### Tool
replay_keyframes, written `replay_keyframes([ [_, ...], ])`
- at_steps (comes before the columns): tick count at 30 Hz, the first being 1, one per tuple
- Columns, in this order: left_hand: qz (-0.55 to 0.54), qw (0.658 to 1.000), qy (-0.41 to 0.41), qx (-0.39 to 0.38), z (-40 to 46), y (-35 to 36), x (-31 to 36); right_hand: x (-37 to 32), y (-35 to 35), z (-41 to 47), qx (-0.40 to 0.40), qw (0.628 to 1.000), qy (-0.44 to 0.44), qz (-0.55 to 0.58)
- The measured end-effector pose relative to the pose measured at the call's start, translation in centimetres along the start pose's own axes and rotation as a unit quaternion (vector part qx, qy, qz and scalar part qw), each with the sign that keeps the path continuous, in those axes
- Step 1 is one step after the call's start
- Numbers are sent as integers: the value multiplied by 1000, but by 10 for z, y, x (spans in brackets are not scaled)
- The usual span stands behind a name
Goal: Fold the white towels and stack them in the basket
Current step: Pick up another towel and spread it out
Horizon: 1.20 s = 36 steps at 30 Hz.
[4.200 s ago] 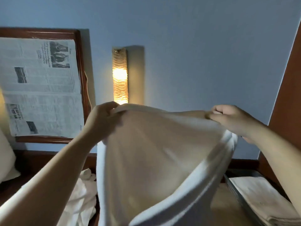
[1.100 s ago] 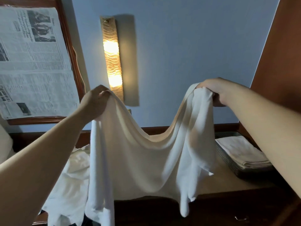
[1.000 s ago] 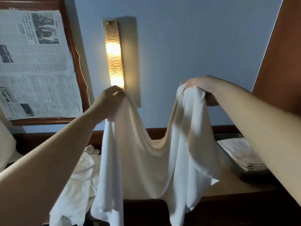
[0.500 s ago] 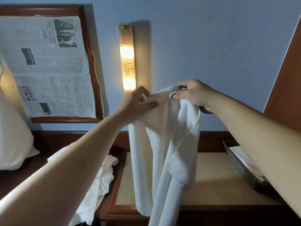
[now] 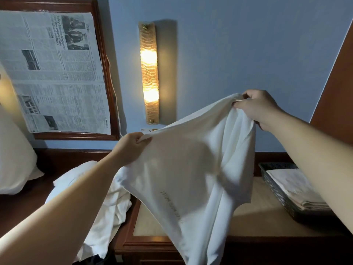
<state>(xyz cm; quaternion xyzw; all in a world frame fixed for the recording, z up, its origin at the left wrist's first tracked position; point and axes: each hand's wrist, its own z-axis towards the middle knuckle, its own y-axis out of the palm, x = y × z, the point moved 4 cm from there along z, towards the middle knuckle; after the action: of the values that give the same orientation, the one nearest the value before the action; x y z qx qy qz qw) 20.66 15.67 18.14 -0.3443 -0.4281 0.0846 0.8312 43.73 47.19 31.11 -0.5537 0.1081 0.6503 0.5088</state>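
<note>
1. My left hand [image 5: 131, 148] pinches one top corner of the thin white cotton towel [image 5: 191, 175], and my right hand [image 5: 257, 108] pinches the other corner higher up, so the cloth hangs in the air over the desk and I can find its edges before folding.
2. Below lies the tan-topped wooden desk [image 5: 254, 217], bare where I judge the fold could be laid.
3. To my left a crumpled heap of white towels [image 5: 107, 211] waits unfolded.
4. At the right the dark mesh basket [image 5: 275, 186] holds a flat stack of folded white towels [image 5: 292, 186], with room on top for this one.
</note>
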Motion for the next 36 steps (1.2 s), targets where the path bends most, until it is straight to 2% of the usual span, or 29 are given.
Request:
replay_keyframes([
  [9, 14, 998, 55, 29, 23, -35, 33, 25, -23, -4, 25, 999, 40, -14],
  [18, 27, 998, 56, 19, 28, -34, 47, 37, -28, -14, -6, 997, 71, -39],
  [24, 23, 998, 55, 12, 28, -33, 56, 49, -18, -23, -140, 978, 120, -97],
  [30, 12, 999, 48, -15, 28, -30, 73, 75, 4, -23, -215, 955, 133, -157],
  [33, 0, 997, 64, -45, 23, -26, 87, 87, 23, -34, -313, 919, 154, -183],
  [36, 10, 994, 86, -64, 19, -18, 102, 92, 44, -47, -412, 854, 164, -272],
])
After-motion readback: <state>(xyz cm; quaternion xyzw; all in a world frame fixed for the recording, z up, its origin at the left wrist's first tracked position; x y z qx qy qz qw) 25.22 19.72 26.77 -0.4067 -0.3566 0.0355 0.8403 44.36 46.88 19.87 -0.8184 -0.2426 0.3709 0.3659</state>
